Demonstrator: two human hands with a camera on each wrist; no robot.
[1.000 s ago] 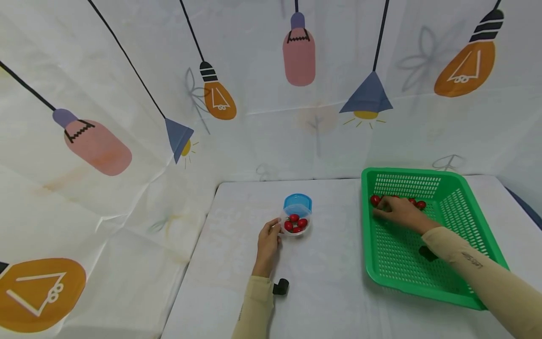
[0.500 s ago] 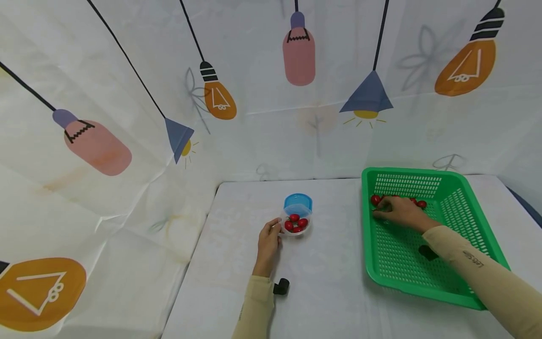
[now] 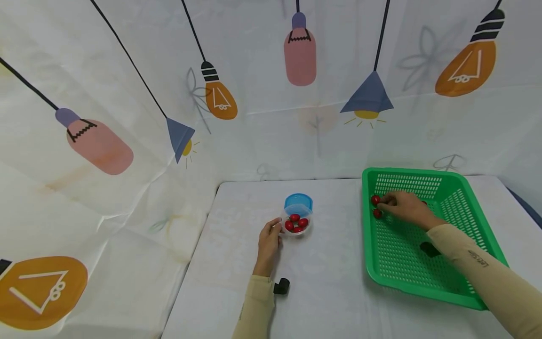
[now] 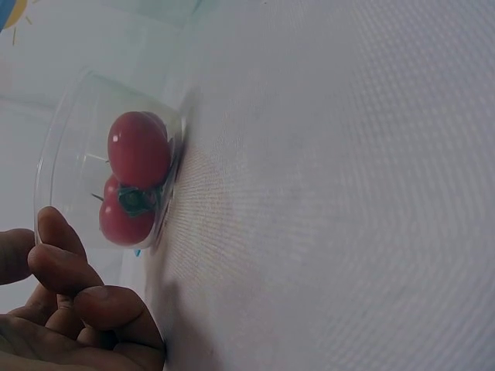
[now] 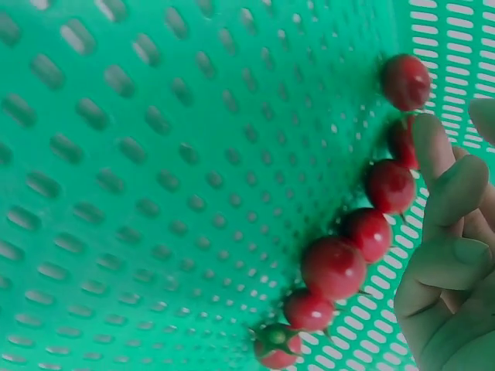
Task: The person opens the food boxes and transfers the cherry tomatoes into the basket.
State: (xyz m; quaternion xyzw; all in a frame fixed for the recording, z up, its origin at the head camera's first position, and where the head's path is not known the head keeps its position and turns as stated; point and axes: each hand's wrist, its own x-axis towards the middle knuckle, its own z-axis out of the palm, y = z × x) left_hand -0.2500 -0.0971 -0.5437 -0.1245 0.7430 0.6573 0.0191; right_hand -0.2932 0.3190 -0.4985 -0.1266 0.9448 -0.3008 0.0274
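My left hand (image 3: 267, 245) pinches the near-left rim of a small clear plastic tub (image 3: 282, 227) on the table. Several red cherry tomatoes (image 4: 139, 151) lie in the tub, some with green stems. Directly behind it is a blue lid (image 3: 298, 200). Over on the right, my right hand (image 3: 406, 207) reaches into a green plastic basket (image 3: 368, 263). The right wrist view shows a row of cherry tomatoes (image 5: 334, 267) along the basket's side. There the index fingertip (image 5: 433, 135) overlaps one tomato, while the thumb stays apart; contact is unclear.
A white cloth covers the table (image 3: 330, 282), and a printed white sheet (image 3: 271, 136) hangs behind and to the left. The basket's raised walls surround the right hand. A black wrist camera (image 3: 281, 286) sits beside the left sleeve.
My right hand has shifted slightly right inside the basket, and a tomato by its left side is now uncovered. The left hand and tub have stayed in place.
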